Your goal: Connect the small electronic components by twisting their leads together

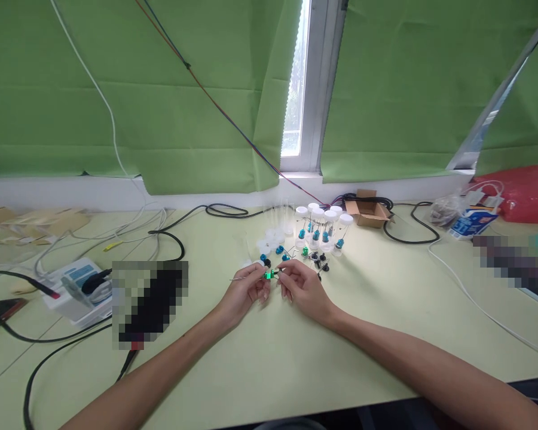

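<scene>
In the middle of the table, my left hand [245,288] pinches a small green part [269,275] between thumb and fingers. A thin metal rod [237,279] sticks out to the left of this hand. My right hand [305,291] is closed at the green part's right end, its fingertips around a small dark piece [277,272] that I can only partly see. Just beyond the hands lie several blue parts [280,249], another green part [305,251] and several black parts [321,258]. Clear tubes with white caps [345,220] stand behind them, blue parts inside.
Empty-looking clear tubes [288,221] stand beside the capped ones. A small open cardboard box [368,212] sits at the back, near black cables [226,210]. To the left is a white box [78,292] with cables; a red bag [517,194] lies at the far right.
</scene>
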`<move>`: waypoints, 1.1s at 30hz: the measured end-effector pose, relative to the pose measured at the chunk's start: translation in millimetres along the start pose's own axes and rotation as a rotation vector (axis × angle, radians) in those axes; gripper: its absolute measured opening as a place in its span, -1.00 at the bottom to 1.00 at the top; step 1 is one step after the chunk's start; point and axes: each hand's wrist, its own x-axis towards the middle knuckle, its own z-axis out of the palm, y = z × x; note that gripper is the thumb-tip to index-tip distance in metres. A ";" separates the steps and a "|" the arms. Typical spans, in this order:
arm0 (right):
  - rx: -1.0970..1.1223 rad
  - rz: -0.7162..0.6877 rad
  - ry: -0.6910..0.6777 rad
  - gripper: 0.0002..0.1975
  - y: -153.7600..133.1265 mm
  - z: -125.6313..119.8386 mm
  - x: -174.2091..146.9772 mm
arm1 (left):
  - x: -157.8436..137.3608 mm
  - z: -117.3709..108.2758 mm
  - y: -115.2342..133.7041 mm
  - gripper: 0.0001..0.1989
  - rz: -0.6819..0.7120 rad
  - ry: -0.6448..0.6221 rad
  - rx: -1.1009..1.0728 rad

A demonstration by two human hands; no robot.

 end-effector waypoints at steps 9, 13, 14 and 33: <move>0.004 0.025 0.015 -0.79 -1.9 0.3 1.3 | 0.6 0.3 0.3 -0.75 -0.028 0.028 -0.001; -0.002 0.030 0.018 -0.78 -2.5 -0.1 1.8 | 0.9 1.5 1.3 -0.75 -0.035 0.038 -0.008; -0.004 0.032 0.019 -0.78 -2.6 -0.1 1.9 | 0.9 1.9 1.7 -0.75 -0.037 0.038 -0.008; 0.014 0.068 0.017 -0.73 -1.5 2.1 6.3 | -0.8 3.6 6.2 -0.73 -0.044 0.024 0.025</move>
